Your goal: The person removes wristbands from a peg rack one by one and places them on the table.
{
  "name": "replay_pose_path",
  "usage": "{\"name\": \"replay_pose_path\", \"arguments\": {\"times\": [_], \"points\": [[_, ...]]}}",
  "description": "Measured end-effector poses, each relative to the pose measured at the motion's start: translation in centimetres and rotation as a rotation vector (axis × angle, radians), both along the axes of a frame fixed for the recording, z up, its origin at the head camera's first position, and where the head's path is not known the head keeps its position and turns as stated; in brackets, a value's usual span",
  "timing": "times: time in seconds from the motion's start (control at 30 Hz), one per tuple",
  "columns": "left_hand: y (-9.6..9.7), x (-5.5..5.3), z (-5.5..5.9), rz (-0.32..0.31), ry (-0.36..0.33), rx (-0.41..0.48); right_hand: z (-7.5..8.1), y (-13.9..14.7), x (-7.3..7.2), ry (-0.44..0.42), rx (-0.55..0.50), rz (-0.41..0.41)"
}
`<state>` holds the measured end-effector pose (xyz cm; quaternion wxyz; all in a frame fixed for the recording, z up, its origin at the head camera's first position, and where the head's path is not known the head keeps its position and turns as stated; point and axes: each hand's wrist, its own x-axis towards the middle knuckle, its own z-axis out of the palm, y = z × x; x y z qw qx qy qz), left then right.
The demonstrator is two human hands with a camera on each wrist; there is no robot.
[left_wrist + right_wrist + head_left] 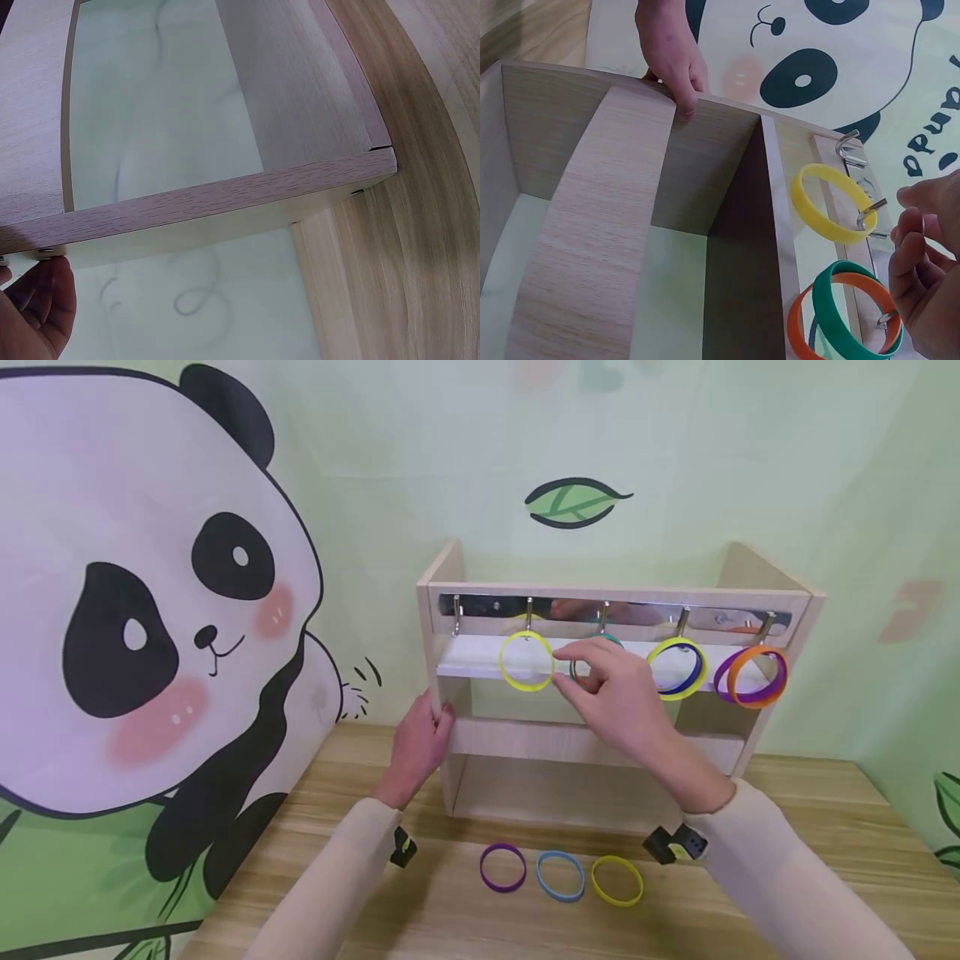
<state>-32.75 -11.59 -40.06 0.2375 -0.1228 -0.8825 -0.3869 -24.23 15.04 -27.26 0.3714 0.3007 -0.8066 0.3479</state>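
Observation:
My left hand [416,745] grips the left side panel [430,639] of a small wooden shelf, its thumb over the edge in the right wrist view. A yellow wristband [503,672] hangs from the second hook [529,612] of a metal strip. Beside this band's right edge is my right hand [622,693], thumb and forefinger apart; the right wrist view shows a gap between its fingertips and the band. Partly behind that hand, a teal wristband [823,315] and an orange wristband [795,330] hang on the third hook.
Yellow and blue wristbands [701,681] hang on the fourth hook, purple and orange ones [780,681] on the fifth. The leftmost hook [457,614] bears no band. On the wooden table [420,910] lie a purple [483,877], a light blue [550,892] and a yellow wristband [606,897].

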Motion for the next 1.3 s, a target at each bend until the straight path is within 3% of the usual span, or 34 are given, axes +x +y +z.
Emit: {"name": "replay_pose_path", "arguments": {"times": [0.13,0.53,1.3], "points": [[0.1,0.0,0.1,0.003,0.025,-0.01,0.8,-0.4,-0.4,-0.066,0.023,-0.042],[0.1,0.1,0.1,-0.004,0.029,-0.01,2.1,-1.2,-1.1,-0.15,0.09,-0.083],[0.1,0.0,-0.1,0.003,0.015,-0.006,2.7,-2.0,-2.0,-0.244,0.132,-0.109]]}}
